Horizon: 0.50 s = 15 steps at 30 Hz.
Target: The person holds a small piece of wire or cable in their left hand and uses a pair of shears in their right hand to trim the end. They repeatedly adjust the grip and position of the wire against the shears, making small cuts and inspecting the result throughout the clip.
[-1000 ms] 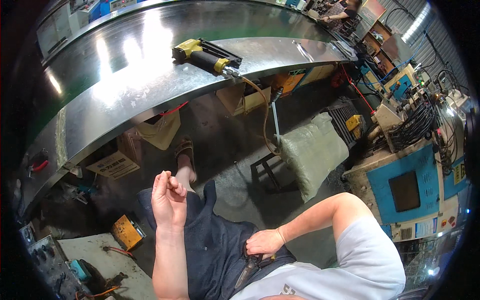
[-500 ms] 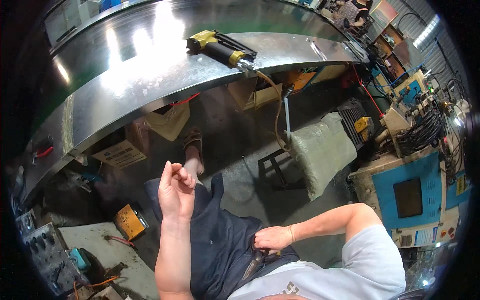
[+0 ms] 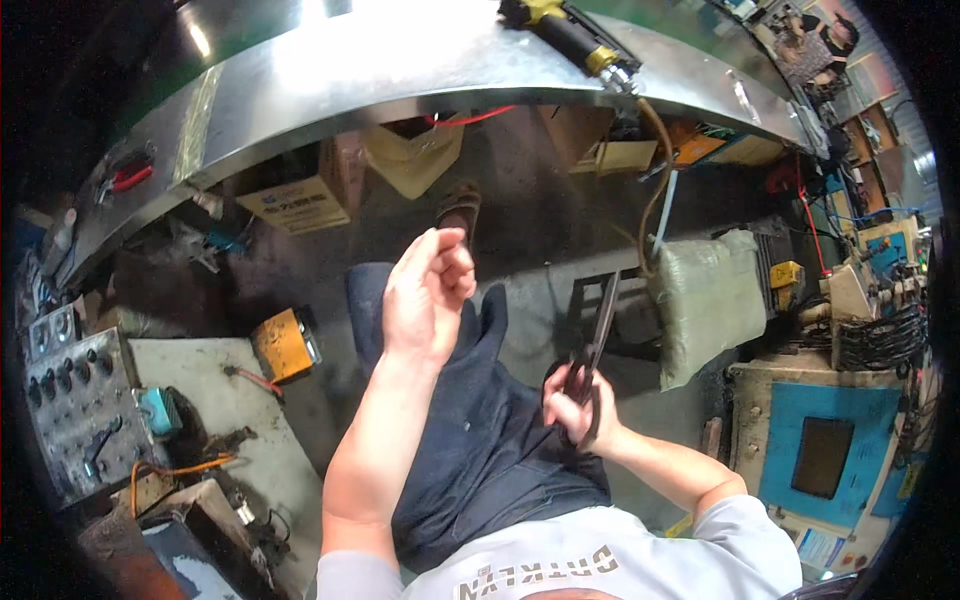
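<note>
My right hand is closed round the dark handles of a pair of scissors beside my right thigh. Their long blades point up and away, towards the floor beyond. My left hand is raised over my lap, palm turned inward, with its fingers loosely bent and nothing visible in them. On the metal bench ahead lies a yellow and black air nailer, nearest to neither hand. A brown hose runs from its end down past the bench edge.
Cardboard boxes stand under the bench. A pale wrapped bundle sits at the right, before a blue-fronted machine. At the left are a control panel and an orange box. Another person is far off, upper right.
My right hand has left my waist and lifted the scissors out beside my thigh. My left hand stays raised. The whole view has shifted, with the bench now higher in the picture.
</note>
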Tool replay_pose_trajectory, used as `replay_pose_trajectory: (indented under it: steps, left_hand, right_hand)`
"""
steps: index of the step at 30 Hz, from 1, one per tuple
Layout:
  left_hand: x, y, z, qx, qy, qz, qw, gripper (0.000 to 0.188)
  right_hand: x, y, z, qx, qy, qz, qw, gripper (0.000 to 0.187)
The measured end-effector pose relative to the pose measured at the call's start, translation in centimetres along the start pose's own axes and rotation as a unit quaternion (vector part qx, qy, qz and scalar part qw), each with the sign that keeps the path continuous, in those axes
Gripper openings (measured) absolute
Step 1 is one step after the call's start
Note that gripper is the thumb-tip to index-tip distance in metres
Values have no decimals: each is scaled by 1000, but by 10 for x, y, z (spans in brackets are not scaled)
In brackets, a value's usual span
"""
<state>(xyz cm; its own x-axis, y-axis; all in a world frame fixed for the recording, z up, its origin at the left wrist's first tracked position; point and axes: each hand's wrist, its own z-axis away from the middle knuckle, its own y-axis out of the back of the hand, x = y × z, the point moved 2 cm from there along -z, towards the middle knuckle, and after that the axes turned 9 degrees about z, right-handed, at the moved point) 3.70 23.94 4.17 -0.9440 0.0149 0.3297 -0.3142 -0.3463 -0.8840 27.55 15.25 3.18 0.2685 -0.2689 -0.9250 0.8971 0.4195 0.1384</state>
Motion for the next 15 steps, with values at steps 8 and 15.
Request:
replay_pose_trajectory:
  steps: [8,15]
  left_hand:
    - [-4,-7,4,-56,-81,-136,986,18]
    - [-6,-11,5,-58,-94,-193,975,13]
  right_hand:
    - [-33,-27,-36,-92,23,-323,942,64]
    - [-33,-44,-41,-188,24,-354,916,83]
